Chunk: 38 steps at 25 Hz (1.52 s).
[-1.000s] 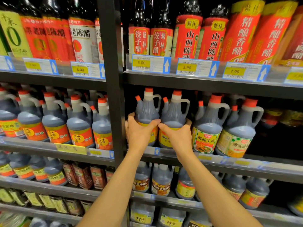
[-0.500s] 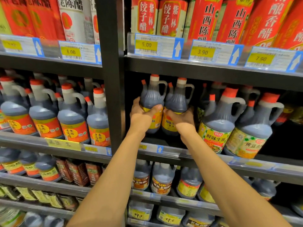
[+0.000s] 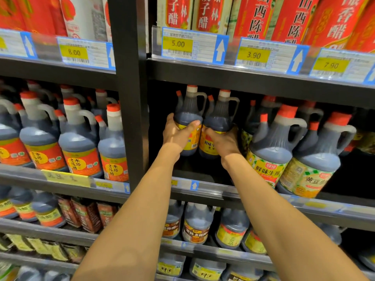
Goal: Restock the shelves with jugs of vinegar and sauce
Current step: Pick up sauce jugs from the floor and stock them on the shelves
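Two dark jugs with red caps and yellow labels stand side by side deep on the middle shelf [image 3: 203, 186]. My left hand [image 3: 177, 134] grips the left jug [image 3: 188, 113] around its belly, thumb across the front. My right hand [image 3: 222, 141] holds the right jug [image 3: 220, 116] low on its label. The jugs touch each other and sit well behind the shelf's front edge. Both forearms reach in from below.
A black upright post [image 3: 129, 98] stands just left of my left hand. Sauce jugs with green-yellow labels [image 3: 269, 151] crowd the right side. Red-labelled vinegar jugs [image 3: 79, 142] fill the left bay. The upper shelf rail with price tags [image 3: 192, 45] hangs close above the jug caps.
Both hands have pushed the two jugs from the shelf's front edge deeper into the bay. The camera has moved closer and tilted slightly downward.
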Tool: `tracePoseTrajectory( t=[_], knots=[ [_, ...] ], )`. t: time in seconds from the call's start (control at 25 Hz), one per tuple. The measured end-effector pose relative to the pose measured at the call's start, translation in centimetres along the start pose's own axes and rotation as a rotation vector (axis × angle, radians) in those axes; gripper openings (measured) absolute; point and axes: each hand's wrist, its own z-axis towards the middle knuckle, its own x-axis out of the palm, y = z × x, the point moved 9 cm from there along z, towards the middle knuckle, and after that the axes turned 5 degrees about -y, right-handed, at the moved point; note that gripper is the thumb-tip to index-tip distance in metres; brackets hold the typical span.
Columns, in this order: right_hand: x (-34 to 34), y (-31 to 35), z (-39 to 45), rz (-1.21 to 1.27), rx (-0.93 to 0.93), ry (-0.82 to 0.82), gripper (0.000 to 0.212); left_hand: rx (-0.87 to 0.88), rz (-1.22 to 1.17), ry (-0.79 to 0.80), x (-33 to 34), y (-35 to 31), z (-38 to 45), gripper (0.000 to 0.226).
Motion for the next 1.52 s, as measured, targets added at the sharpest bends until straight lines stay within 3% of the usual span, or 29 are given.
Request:
tracePoseTrajectory(
  t=[0.44, 1.0, 1.2, 1.36, 1.52],
  knots=[
    [1.5, -0.8, 1.9, 0.116, 0.096, 0.037, 0.091, 0.007, -0.112, 0.05, 1.3, 0.0, 0.7, 0.056],
    [2.7, -1.8, 3.8, 0.205, 0.194, -0.05, 0.069, -0.107, -0.177, 0.01, 3.2, 1.1, 3.0, 0.069],
    [3.6, -2.2, 4.3, 0.259, 0.217, -0.048, 0.074, -0.139, -0.207, 0.0, 3.7, 1.7, 3.6, 0.075],
    [3.4, -2.2, 4.3, 0.279, 0.191, -0.062, 0.059, -0.158, -0.204, 0.012, 3.8, 2.2, 4.0, 0.077],
    [3.1, -1.8, 3.5, 0.265, 0.189, -0.08, 0.08, -0.09, -0.12, -0.03, 3.0, 2.3, 4.1, 0.094]
  ],
)
